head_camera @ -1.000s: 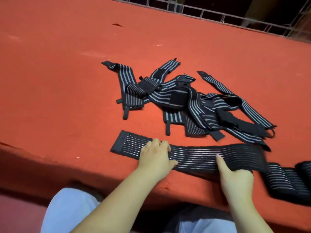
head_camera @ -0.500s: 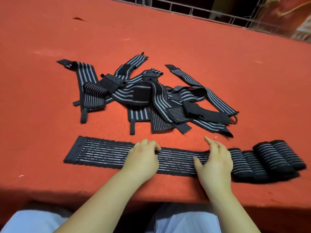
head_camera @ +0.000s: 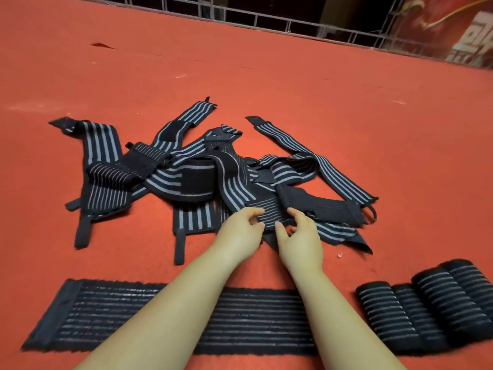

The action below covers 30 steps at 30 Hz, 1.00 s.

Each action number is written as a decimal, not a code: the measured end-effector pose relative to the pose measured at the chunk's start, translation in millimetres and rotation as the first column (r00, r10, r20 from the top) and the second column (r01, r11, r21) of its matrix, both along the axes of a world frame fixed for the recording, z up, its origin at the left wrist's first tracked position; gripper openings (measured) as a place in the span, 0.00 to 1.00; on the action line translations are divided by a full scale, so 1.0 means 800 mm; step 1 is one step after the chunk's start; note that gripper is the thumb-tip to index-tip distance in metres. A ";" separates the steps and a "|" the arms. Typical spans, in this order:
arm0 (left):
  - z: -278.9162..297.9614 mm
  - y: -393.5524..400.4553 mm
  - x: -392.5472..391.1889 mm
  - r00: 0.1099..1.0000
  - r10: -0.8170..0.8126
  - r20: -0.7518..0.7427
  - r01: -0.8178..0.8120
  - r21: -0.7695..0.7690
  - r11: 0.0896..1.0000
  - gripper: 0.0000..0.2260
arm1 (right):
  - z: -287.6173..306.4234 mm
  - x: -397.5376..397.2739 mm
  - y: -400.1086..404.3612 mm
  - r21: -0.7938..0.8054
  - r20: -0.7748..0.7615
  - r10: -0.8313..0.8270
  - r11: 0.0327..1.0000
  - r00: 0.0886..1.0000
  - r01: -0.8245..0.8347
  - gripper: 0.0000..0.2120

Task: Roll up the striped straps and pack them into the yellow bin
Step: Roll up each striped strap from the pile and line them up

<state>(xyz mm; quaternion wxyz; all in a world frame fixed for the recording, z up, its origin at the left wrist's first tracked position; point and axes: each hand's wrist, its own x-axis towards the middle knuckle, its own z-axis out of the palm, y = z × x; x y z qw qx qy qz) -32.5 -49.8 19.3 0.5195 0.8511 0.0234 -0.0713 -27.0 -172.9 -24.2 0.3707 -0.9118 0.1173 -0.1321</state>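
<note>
A tangled pile of black straps with grey stripes lies in the middle of the red surface. My left hand and my right hand are side by side at the pile's near edge. Both pinch a thin-striped strap there with curled fingers and thumbs. One long strap lies flat along the near edge, and both forearms cross over it. Several rolled straps stand side by side at the near right. No yellow bin is in view.
A metal grid railing runs along the far edge of the red surface, with a red banner behind it at the far right. Bare red cloth surrounds the pile on the left, right and far side.
Both hands have lifted off the flat strap and reached forward to the pile, where they now pinch a thin-striped strap. The flat strap stays spread out.
</note>
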 end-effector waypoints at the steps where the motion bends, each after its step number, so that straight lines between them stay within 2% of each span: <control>1: -0.001 -0.006 0.009 1.000 -0.025 -0.019 0.025 0.011 1.000 0.16 | -0.003 0.003 -0.003 -0.078 -0.035 0.004 0.997 0.999 -0.007 0.23; 4: -0.009 -0.020 0.029 0.998 -0.052 -0.029 0.052 0.030 0.998 0.16 | -0.008 0.003 -0.006 -0.261 -0.072 0.047 0.963 0.996 -0.065 0.25; 8: -0.021 -0.028 0.033 0.999 0.030 0.039 -0.033 0.060 0.998 0.12 | -0.006 0.002 -0.003 -0.274 -0.051 0.055 0.959 0.997 -0.067 0.25; 11: -0.016 -0.026 0.019 0.994 0.004 0.111 -0.009 0.041 0.999 0.13 | 0.003 0.007 -0.009 -0.116 -0.118 -0.020 0.993 0.993 0.006 0.22; 12: -0.013 -0.023 0.013 0.990 -0.009 0.138 0.003 0.044 0.999 0.13 | 0.007 0.010 -0.012 0.015 -0.121 -0.034 0.999 0.992 0.036 0.20; 13: -0.009 -0.020 0.007 0.987 -0.022 0.160 0.016 0.040 0.999 0.14 | 0.013 0.012 -0.016 0.220 -0.108 -0.042 0.973 0.993 0.065 0.16; 14: -0.006 -0.015 0.001 0.984 -0.025 0.178 0.021 0.025 0.999 0.13 | 0.018 0.013 -0.019 0.456 -0.081 -0.059 0.886 0.995 0.089 0.11; 15: -0.003 -0.010 -0.005 0.984 -0.024 0.177 0.024 0.003 1.000 0.13 | 0.024 0.011 -0.022 0.651 -0.075 -0.104 0.748 0.992 0.128 0.08; 17: 0.002 0.004 -0.013 0.992 0.009 0.129 0.000 -0.064 0.998 0.12 | 0.036 0.001 -0.025 0.859 -0.114 -0.199 0.472 0.973 0.197 0.02; 18: 0.004 0.011 -0.018 0.996 0.035 0.076 -0.028 -0.098 0.995 0.13 | 0.043 -0.007 -0.025 0.903 -0.137 -0.234 0.370 0.963 0.219 0.01; 20: 0.007 0.022 -0.028 0.995 0.090 -0.032 -0.093 -0.109 0.990 0.17 | 0.061 -0.025 -0.020 0.951 -0.163 -0.253 0.216 0.954 0.220 0.06; 22: 0.010 0.026 -0.042 0.988 0.151 -0.015 -0.152 -0.046 0.987 0.21 | 0.088 -0.051 -0.009 0.983 -0.146 -0.227 0.079 0.963 0.167 0.09; 24: 0.025 0.023 -0.062 0.984 0.177 0.027 -0.173 -0.106 0.979 0.16 | 0.111 -0.082 0.004 0.998 -0.069 -0.162 0.002 0.984 0.070 0.09; 25: 0.032 0.020 -0.071 0.987 0.163 -0.005 -0.160 -0.226 0.961 0.13 | 0.120 -0.098 0.010 1.000 0.002 -0.116 0.027 0.993 0.001 0.09; 26: 0.039 0.018 -0.080 0.988 0.142 -0.068 -0.157 -0.374 0.914 0.12 | 0.126 -0.113 0.015 0.990 0.095 -0.059 0.110 0.994 -0.088 0.07; 28: 0.054 0.015 -0.104 0.980 0.027 -0.198 -0.150 -0.641 0.753 0.15 | 0.129 -0.140 0.027 0.900 0.247 0.076 0.350 0.966 -0.258 0.02; 29: 0.061 0.015 -0.117 0.976 -0.024 -0.215 -0.143 -0.725 0.673 0.17 | 0.130 -0.152 0.033 0.819 0.313 0.119 0.469 0.942 -0.331 0.04; 30: 0.065 0.017 -0.124 0.976 -0.062 -0.210 -0.133 -0.796 0.590 0.19 | 0.132 -0.161 0.039 0.759 0.350 0.139 0.537 0.927 -0.367 0.05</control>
